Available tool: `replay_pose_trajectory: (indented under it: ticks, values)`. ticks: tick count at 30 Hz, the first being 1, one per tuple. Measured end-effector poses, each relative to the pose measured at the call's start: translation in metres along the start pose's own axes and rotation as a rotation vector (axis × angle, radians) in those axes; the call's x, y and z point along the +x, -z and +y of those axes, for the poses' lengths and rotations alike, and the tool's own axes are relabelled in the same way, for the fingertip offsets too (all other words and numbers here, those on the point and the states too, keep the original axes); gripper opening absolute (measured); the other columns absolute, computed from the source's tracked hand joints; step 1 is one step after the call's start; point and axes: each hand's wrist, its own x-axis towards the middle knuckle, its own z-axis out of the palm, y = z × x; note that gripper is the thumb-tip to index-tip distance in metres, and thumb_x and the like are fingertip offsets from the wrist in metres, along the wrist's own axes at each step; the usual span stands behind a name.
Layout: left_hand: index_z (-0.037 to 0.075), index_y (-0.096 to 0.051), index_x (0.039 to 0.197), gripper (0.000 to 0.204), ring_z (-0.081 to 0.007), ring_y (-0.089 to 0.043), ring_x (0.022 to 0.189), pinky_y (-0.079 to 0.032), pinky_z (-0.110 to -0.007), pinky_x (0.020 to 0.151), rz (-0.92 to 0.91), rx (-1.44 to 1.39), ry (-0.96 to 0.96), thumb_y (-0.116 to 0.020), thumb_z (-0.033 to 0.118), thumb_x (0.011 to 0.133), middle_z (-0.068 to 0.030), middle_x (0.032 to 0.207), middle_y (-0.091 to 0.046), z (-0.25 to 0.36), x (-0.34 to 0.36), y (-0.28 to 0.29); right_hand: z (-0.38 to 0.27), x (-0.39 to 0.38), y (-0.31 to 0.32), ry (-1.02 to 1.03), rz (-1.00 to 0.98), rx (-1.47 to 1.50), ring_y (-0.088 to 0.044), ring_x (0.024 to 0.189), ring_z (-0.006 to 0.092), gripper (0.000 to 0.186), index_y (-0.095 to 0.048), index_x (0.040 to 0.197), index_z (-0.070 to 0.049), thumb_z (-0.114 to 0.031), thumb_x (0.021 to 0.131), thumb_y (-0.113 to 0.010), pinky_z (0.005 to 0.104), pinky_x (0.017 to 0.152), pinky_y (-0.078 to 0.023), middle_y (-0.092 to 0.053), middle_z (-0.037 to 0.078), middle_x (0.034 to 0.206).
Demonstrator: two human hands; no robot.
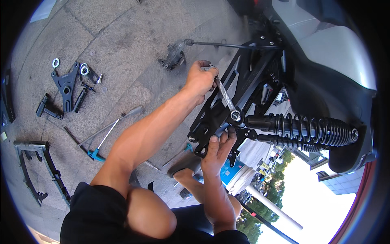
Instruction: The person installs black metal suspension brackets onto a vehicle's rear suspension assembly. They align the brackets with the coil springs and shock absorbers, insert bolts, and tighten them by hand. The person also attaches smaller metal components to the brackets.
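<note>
My left hand (201, 79) is closed around one end of a silver wrench (226, 94). The wrench's ring end sits over a bolt at the lower mount of a black coil-spring shock absorber (317, 128). This mount is beside a black, cut-out swingarm (248, 85). Just below the ring end, my right hand (218, 151) has its thumb and fingers bent around a smooth greyish, rounded piece by the swingarm's end. What that piece is, I cannot make out. A second shock lies partly hidden behind the first.
A brake caliper (174, 56) hangs from a black hose above my left hand. On the concrete at left lie a black triangular bracket (66, 87), washers, a black frame (40, 162) and a teal-handled tool (96, 154). Silver-black bodywork (325, 49) overhangs at right; a blue-and-white bucket (233, 175) stands below.
</note>
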Motion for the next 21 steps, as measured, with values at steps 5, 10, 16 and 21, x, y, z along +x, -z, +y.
replay_pose_trajectory:
  ticks: [5,10,16,21]
  values:
    - [-0.006,-0.038,0.126,0.046,-0.0128,-0.052,0.052,-0.039,-0.027,0.043,-0.022,-0.159,0.062,-0.060,0.009,0.089,-0.0087,0.071,-0.057,-0.005,-0.006,0.007,0.004,0.001,0.002,0.018,-0.062,0.033,-0.046,0.113,0.0257,0.061,-0.013,0.141,0.003,-0.016,0.096,-0.049,0.0343,0.095,-0.038,-0.038,0.024,0.131]
    - [-0.006,-0.034,0.131,0.048,-0.0115,-0.050,0.051,-0.040,-0.026,0.043,-0.041,-0.146,0.005,-0.057,0.009,0.091,-0.0070,0.070,-0.055,0.001,-0.011,0.009,0.014,0.003,0.003,0.072,-0.061,0.043,-0.048,0.108,0.0228,0.060,-0.013,0.140,0.003,-0.016,0.096,-0.050,0.0330,0.091,-0.041,-0.039,0.023,0.130]
    - [0.001,-0.047,0.109,0.023,-0.0121,-0.047,0.056,-0.039,-0.026,0.048,0.069,0.051,-0.054,-0.057,0.011,0.090,-0.0060,0.080,-0.053,0.017,-0.021,-0.006,0.018,0.008,0.001,0.197,-0.076,0.101,-0.050,0.102,0.0211,0.062,-0.014,0.139,0.004,-0.018,0.095,-0.052,0.0324,0.084,-0.044,-0.043,0.023,0.125]
    - [-0.004,-0.048,0.104,0.019,-0.0135,-0.038,0.047,-0.026,-0.029,0.039,0.098,0.162,-0.136,-0.046,0.003,0.086,-0.0110,0.070,-0.051,0.016,-0.003,-0.022,0.022,0.004,0.018,0.150,-0.188,0.192,-0.050,0.098,0.0171,0.057,-0.017,0.140,0.002,-0.024,0.099,-0.047,0.0290,0.087,-0.041,-0.048,0.019,0.120]
